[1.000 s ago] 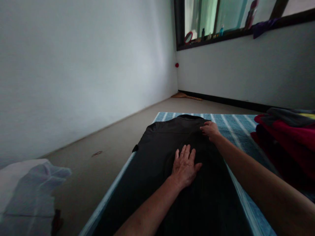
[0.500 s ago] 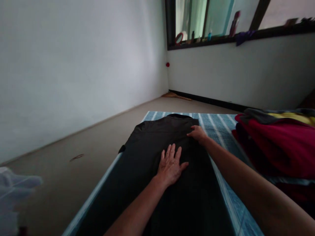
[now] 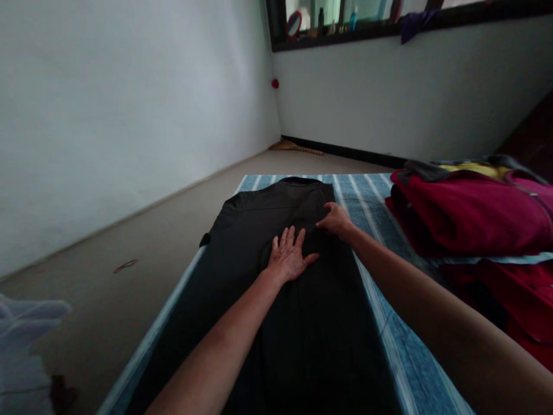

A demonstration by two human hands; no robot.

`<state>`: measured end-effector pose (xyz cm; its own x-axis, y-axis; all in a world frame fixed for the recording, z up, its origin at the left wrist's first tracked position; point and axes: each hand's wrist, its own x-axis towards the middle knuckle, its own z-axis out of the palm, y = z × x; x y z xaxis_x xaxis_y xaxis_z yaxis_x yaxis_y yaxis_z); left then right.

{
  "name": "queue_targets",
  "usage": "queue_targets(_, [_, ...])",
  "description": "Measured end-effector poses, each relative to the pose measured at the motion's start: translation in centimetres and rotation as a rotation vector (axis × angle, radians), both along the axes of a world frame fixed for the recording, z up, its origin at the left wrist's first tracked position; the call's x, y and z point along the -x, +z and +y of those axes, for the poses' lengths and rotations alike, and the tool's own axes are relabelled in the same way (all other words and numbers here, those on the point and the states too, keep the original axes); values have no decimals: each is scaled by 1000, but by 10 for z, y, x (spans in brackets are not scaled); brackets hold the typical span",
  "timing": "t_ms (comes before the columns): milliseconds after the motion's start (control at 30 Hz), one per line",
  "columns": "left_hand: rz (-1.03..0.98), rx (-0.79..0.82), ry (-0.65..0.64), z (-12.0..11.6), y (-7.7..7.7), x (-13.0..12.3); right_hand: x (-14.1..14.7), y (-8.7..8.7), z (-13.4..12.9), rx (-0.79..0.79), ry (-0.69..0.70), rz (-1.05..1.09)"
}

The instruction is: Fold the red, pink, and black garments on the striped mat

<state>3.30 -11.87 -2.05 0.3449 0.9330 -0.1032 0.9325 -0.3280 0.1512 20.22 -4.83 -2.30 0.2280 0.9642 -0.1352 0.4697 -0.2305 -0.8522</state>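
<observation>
A dark, near-black collared garment [image 3: 242, 271], which looks like a shirt or jacket, lies spread lengthwise with its collar at the far end. My left hand [image 3: 288, 256] rests flat on its middle, fingers spread and thumb out to the right. Farther up, close to the garment's right edge, my right hand [image 3: 336, 220] touches the cloth with index finger and thumb apart; its other fingers are mostly hidden. Small creases show in the cloth by both hands. Beneath the garment is a blue-and-white striped sheet [image 3: 371, 210].
Folded clothes, with a crimson garment [image 3: 479, 213] among them, are stacked on the right; more red cloth [image 3: 522, 288] lies nearer. Whitish fabric [image 3: 26, 340] hangs at lower left. A small loop [image 3: 125, 266] lies on the floor. Bottles and a round mirror [image 3: 294, 24] stand on the windowsill.
The view has tilted down and shifted slightly right, so everything appears higher and farther left. Both hands stay at nearly the same places on the dark garment.
</observation>
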Motion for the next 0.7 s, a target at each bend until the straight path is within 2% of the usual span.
queue_targets(133, [-7,-45,20,-22,12,-9,-2,-5,-26,-54,11,-121])
queue_targets(267, [-45,6,-96,-72,31,-14,-6,1,-52,-132,52,-271])
queue_targets(400, [-91,49,-162,-122,39,-9,4,14,-74,-231,228,-409])
queue_targets(533, [-123,148,-216,-148,24,1,32,18,-73,-314,400,-513])
queue_targets(600, [-132,162,-268,-151,9,6,46,16,-60,-330,448,-557])
queue_targets(700, [-113,76,-347,-146,-20,11,59,6,-29,-317,481,-614])
